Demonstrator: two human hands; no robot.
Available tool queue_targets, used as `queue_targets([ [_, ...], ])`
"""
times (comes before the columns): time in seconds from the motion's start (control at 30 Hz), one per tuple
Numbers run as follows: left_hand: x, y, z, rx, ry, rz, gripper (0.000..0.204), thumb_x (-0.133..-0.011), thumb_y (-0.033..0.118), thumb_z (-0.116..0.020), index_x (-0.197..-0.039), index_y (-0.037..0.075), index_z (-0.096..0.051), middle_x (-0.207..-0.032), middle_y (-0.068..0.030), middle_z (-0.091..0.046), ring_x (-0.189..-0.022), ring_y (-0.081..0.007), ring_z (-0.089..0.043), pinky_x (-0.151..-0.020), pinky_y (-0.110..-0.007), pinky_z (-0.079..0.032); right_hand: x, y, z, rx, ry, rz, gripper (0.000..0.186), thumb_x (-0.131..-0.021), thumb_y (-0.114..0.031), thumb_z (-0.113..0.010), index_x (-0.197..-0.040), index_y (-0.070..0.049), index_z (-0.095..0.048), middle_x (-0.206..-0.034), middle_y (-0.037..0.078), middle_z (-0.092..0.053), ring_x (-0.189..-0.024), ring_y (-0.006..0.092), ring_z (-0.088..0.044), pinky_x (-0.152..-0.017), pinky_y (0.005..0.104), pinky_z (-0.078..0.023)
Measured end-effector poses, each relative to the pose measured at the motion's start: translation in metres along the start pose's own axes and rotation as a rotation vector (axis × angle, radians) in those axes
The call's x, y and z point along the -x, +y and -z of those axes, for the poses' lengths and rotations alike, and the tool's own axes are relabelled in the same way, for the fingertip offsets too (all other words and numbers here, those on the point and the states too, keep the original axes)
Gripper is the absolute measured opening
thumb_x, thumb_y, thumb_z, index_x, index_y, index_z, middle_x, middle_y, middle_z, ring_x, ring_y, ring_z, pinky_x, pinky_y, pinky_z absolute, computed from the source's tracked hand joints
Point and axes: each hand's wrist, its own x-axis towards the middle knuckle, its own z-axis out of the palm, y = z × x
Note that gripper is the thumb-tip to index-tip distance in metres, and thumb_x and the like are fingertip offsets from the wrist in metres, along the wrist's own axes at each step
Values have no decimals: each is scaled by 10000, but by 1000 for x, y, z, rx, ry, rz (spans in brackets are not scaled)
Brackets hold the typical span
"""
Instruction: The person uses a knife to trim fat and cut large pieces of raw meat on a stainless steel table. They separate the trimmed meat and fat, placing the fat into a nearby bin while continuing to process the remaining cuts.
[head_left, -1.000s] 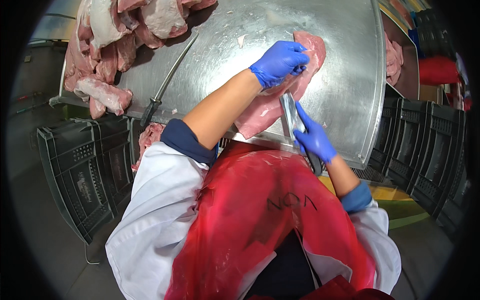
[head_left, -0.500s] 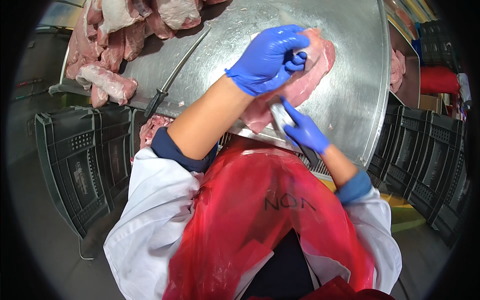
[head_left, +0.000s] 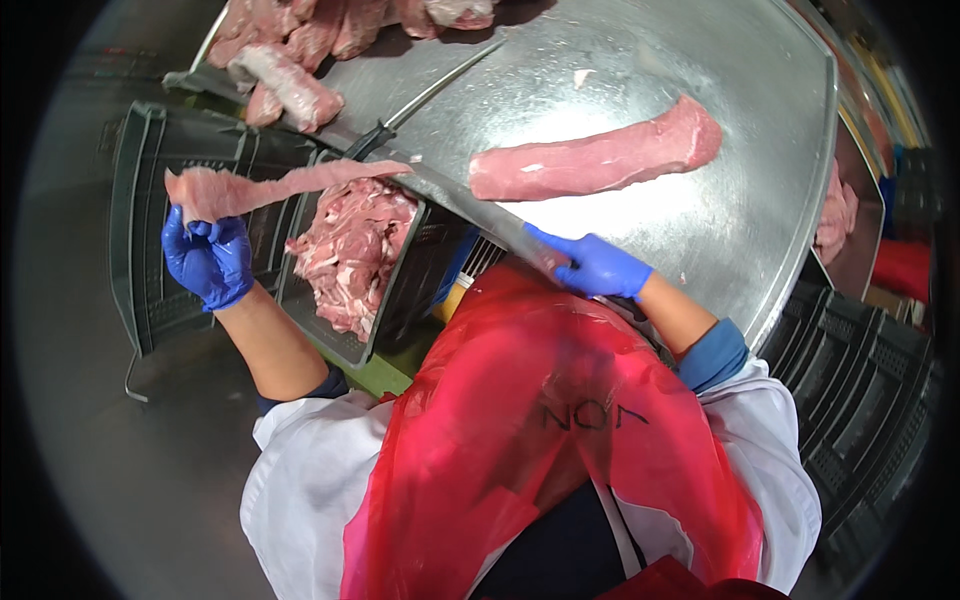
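Observation:
My left hand (head_left: 208,262), in a blue glove, is closed on one end of a long thin strip of meat trimming (head_left: 290,183). The strip stretches out over the dark crate at the table's left. My right hand (head_left: 605,268), also gloved in blue, grips a knife (head_left: 541,250) at the near edge of the metal table, index finger laid along it. Much of the knife's handle is hidden, and the blade blends with the table rim. A long trimmed piece of pink meat (head_left: 595,155) lies on the table beyond my right hand, touched by neither hand.
Meat scraps (head_left: 358,255) fill a dark crate below the table edge. A sharpening steel (head_left: 430,98) lies near the table's left edge, beside piled meat pieces (head_left: 290,85). More dark crates (head_left: 860,390) stand at the right, with meat in a tray (head_left: 836,215) beyond.
My left hand has swung left off the table, carrying the strip away from the large piece, which now lies free. The knife in my right hand has come away from the meat.

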Motion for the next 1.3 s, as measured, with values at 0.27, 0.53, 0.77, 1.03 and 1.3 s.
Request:
queue_targets([
  [0.27, 99, 6, 237, -1916, 518, 302, 255, -896, 151, -687, -1094, -5, -647, -814, -77, -656, -755, -166, -619, -713, -313, -526, -7, 59, 68, -336, 473, -169, 789, -919, -48, -571, -1605, -286, -263, -940, 96, -675, -657, 118, -613, -592, 276, -527],
  [0.53, 6, -303, 118, -1704, 27, 338, 334, -778, 283, -767, -918, -5, -673, -811, -163, -689, -737, -280, -665, -705, -389, -536, -26, 133, 93, -43, 760, -232, 764, -916, -153, -574, -1598, -276, -253, -1271, 277, -636, -1164, 370, -649, -982, 395, -505],
  [0.77, -29, -393, 85, -1832, -154, 396, 198, -770, 218, -679, -723, 26, -676, -791, -193, -706, -726, -302, -685, -686, -388, -532, -40, 163, 148, 270, 912, -139, 758, -912, -178, -585, -1586, -315, -266, -1005, 320, -681, -952, 392, -714, -847, 443, -543],
  [1.03, 16, -343, 111, -1385, 115, 352, 185, -893, 173, -719, -860, 16, -625, -697, -20, -604, -686, -89, -557, -643, -292, -484, -68, 51, 63, 129, 587, -13, 597, -985, -216, -520, -1559, -209, -355, -949, 328, -666, -895, 423, -695, -819, 459, -539],
  [1.3, 43, -266, 134, -1382, 193, -14, 122, -920, 110, -710, -913, 39, -611, -754, 33, -560, -679, -49, -490, -615, -231, -431, 20, 30, -8, 142, 209, -233, 756, -929, -68, -523, -1605, -197, -210, -762, 245, -676, -631, 388, -670, -648, 467, -548],
])
